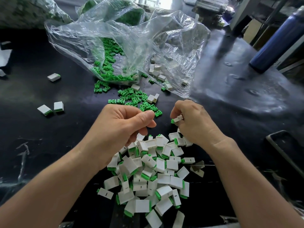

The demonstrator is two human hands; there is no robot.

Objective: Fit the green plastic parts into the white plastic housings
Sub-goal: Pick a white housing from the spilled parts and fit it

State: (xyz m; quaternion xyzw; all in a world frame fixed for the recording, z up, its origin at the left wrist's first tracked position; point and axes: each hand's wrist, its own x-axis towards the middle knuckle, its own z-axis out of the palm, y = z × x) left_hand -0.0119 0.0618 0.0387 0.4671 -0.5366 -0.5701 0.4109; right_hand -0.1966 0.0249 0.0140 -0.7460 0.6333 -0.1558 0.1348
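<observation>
Heaped white rectangular plastic housings point(148, 178) fill the lower centre. Above, the right hand point(195, 124) grips one housing point(178, 118), its small green plastic part point(172, 121) protruding; the left hand point(121, 127) curls, its grip unreadable. Best pushed squarely home.

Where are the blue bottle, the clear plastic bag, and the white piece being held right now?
blue bottle point(279, 38): head view, middle of its body.
clear plastic bag point(148, 33): head view, crumpled upper film.
white housing point(178, 118): head view, exposed side between fingers of the right hand point(195, 122).

Contents of left grip point(125, 125) unseen
</observation>
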